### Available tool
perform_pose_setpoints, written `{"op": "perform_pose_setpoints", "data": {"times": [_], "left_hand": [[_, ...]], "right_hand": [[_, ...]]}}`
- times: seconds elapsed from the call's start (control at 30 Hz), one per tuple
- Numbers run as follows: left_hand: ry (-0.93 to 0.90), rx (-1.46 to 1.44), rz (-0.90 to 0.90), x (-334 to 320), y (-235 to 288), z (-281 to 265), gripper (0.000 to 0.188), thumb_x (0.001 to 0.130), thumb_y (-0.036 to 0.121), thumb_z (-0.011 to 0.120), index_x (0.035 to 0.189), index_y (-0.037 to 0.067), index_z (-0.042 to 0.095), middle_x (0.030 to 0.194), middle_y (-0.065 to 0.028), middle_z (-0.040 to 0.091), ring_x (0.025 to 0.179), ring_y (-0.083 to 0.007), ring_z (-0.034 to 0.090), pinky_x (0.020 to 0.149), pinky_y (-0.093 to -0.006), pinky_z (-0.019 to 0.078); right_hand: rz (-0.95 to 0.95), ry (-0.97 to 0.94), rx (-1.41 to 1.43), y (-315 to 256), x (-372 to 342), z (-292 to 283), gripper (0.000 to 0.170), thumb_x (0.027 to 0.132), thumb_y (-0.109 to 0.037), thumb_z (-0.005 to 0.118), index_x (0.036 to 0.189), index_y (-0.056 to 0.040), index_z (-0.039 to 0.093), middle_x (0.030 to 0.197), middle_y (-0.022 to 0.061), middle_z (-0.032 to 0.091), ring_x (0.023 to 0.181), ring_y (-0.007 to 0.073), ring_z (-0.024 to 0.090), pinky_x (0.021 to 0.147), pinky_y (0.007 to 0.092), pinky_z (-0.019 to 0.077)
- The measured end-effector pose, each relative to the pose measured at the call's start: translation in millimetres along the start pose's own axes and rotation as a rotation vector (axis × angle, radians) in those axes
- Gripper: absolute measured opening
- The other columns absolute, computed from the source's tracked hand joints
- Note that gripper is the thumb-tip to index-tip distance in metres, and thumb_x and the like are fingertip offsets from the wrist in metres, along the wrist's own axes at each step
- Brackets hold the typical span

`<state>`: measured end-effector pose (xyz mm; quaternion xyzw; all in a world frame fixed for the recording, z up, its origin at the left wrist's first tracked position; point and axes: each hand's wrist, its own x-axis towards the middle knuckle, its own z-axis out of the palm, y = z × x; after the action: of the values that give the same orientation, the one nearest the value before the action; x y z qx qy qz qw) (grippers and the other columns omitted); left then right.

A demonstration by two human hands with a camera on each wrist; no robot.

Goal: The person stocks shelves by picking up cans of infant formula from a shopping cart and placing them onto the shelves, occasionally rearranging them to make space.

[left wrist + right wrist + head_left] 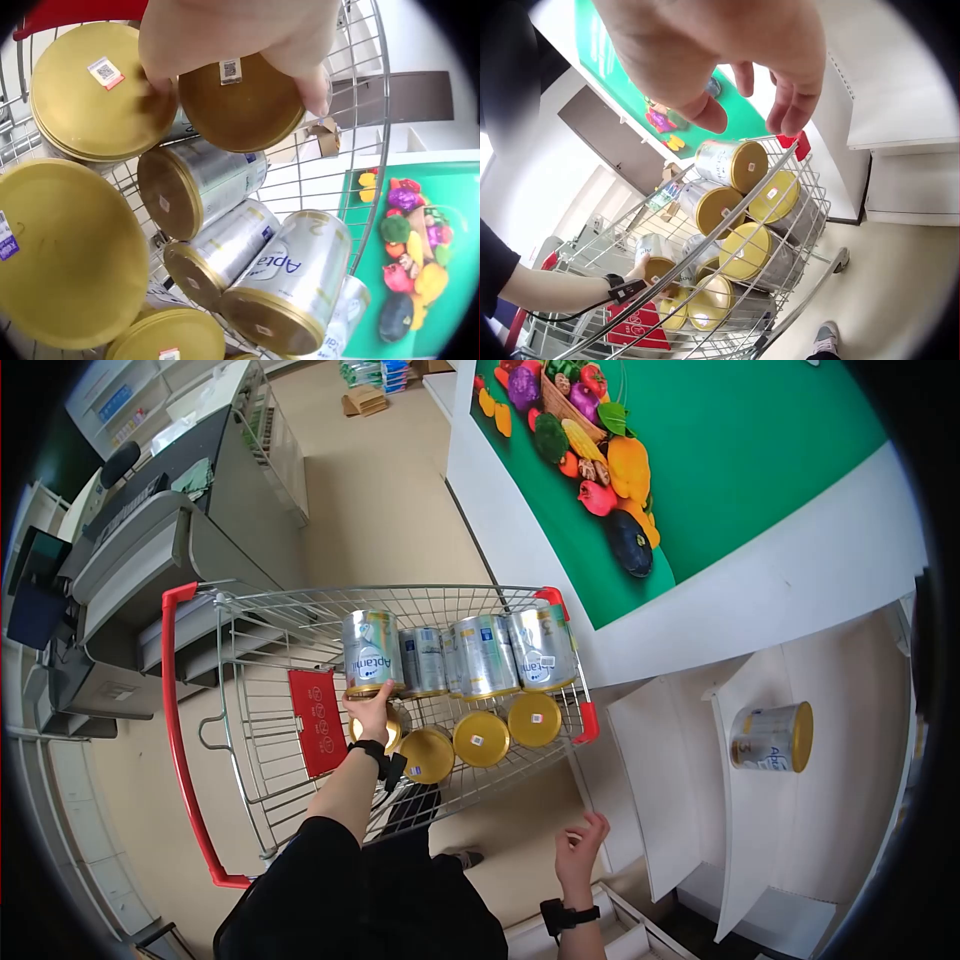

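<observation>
My left hand (pixel 370 712) grips a silver formula can (pixel 371 645) by its gold end, inside the shopping cart (pixel 262 760). In the left wrist view, thumb and fingers span both sides of that can's gold end (pixel 240 112). Beside it lies a row of similar silver cans (pixel 487 658) on their sides or tilted. Several more cans with gold lids (pixel 481 739) line the cart's near side. My right hand (pixel 582 850) hangs outside the cart, fingers loosely bent, holding nothing. In the right wrist view, the right hand (pixel 720 52) appears above the cart.
A single formula can (pixel 772 737) lies on a white shelf (pixel 740 800) at the right. A green counter top (pixel 750 480) with a vegetable picture stands beyond the cart. At the left is a grey checkout counter (pixel 240 490). The cart has a red handle (pixel 180 760).
</observation>
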<state>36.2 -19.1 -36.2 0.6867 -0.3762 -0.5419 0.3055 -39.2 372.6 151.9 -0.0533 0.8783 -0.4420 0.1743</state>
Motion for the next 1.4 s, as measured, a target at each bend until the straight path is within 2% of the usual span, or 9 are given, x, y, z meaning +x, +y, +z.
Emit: {"op": "perform_pose_setpoints", "data": {"times": [0.17, 0.43, 0.5, 0.57, 0.63, 0.73, 1.07, 1.23, 1.4], "left_hand": [[-0.089, -0.215, 0.042, -5, 11, -8, 0.103, 0.064, 0.020, 0.089, 0.137, 0.007, 0.017, 0.138, -0.0169, 0.028, 0.125, -0.0276, 0.037, 0.107, -0.0395, 0.0326], [0.023, 0.053, 0.265, -33, 76, -45, 0.102, 0.062, 0.025, 0.086, 0.138, 0.005, 0.023, 0.137, -0.0186, 0.028, 0.127, -0.0317, 0.035, 0.106, -0.0408, 0.0329], [-0.285, 0.037, 0.680, -56, 96, -47, 0.101, 0.061, 0.022, 0.085, 0.140, 0.004, 0.024, 0.135, -0.0189, 0.031, 0.127, -0.0310, 0.035, 0.108, -0.0405, 0.0310], [-0.739, -0.009, 0.830, -128, 149, -48, 0.100, 0.060, 0.016, 0.082, 0.142, 0.004, 0.025, 0.135, -0.0183, 0.034, 0.127, -0.0308, 0.038, 0.108, -0.0400, 0.0321], [-0.979, 0.303, 1.299, -203, 204, -41, 0.103, 0.056, 0.025, 0.082, 0.141, 0.003, 0.030, 0.139, -0.0199, 0.035, 0.129, -0.0346, 0.038, 0.110, -0.0419, 0.0323], [-1.390, 0.602, 1.622, -365, 261, -37, 0.100, 0.056, 0.034, 0.080, 0.142, 0.010, 0.035, 0.139, -0.0231, 0.036, 0.126, -0.0399, 0.039, 0.105, -0.0453, 0.0362], [-2.134, 0.591, 2.408, -699, 233, -31, 0.094, 0.054, 0.034, 0.077, 0.140, 0.019, 0.043, 0.135, -0.0229, 0.042, 0.123, -0.0418, 0.043, 0.102, -0.0462, 0.0389], [-2.269, 0.091, 2.465, -774, 237, -23, 0.087, 0.061, 0.030, 0.077, 0.139, 0.015, 0.043, 0.139, -0.0188, 0.040, 0.125, -0.0405, 0.041, 0.105, -0.0472, 0.0346], [-2.052, -0.455, 2.168, -819, 255, 9, 0.070, 0.075, 0.023, 0.073, 0.139, 0.013, 0.044, 0.142, -0.0165, 0.041, 0.127, -0.0358, 0.042, 0.106, -0.0442, 0.0335]], "right_hand": [[-0.138, -0.036, -0.005, -29, 12, 19, 0.052, 0.078, 0.005, 0.061, 0.125, -0.0061, 0.041, 0.133, 0.0126, 0.032, 0.088, 0.0172, 0.056, 0.072, 0.0277, 0.0511], [-0.244, 0.006, 0.089, -39, -14, -15, 0.051, 0.079, -0.001, 0.065, 0.126, -0.0052, 0.043, 0.132, 0.0149, 0.036, 0.087, 0.0204, 0.056, 0.075, 0.0315, 0.0501], [-0.281, 0.052, 0.113, -35, -25, -39, 0.051, 0.080, -0.002, 0.065, 0.126, -0.0047, 0.043, 0.130, 0.0151, 0.040, 0.088, 0.0216, 0.056, 0.075, 0.0324, 0.0498], [-0.401, 0.084, -0.034, -30, -33, -69, 0.054, 0.079, -0.002, 0.068, 0.128, -0.0045, 0.044, 0.121, 0.0135, 0.049, 0.097, 0.0226, 0.058, 0.081, 0.0340, 0.0508], [-0.480, 0.130, 0.052, -52, -51, -109, 0.059, 0.078, -0.006, 0.072, 0.130, -0.0036, 0.044, 0.124, 0.0151, 0.050, 0.113, 0.0290, 0.054, 0.093, 0.0380, 0.0465], [-0.658, 0.260, -0.062, -70, -79, -172, 0.070, 0.074, -0.010, 0.077, 0.133, -0.0031, 0.042, 0.135, 0.0166, 0.045, 0.127, 0.0326, 0.045, 0.103, 0.0383, 0.0402], [-0.463, 0.193, 0.159, -32, -174, -345, 0.121, 0.054, -0.019, 0.091, 0.147, -0.0005, 0.015, 0.143, 0.0189, 0.037, 0.135, 0.0299, 0.036, 0.109, 0.0400, 0.0347], [-0.448, 0.545, 0.163, -6, -206, -395, 0.115, 0.054, -0.017, 0.092, 0.144, -0.0036, 0.023, 0.134, 0.0143, 0.047, 0.122, 0.0267, 0.049, 0.101, 0.0381, 0.0421], [-0.520, 1.010, 0.280, -27, -228, -501, 0.096, 0.057, -0.008, 0.089, 0.136, -0.0079, 0.033, 0.125, 0.0088, 0.052, 0.114, 0.0220, 0.053, 0.097, 0.0365, 0.0448]]}}
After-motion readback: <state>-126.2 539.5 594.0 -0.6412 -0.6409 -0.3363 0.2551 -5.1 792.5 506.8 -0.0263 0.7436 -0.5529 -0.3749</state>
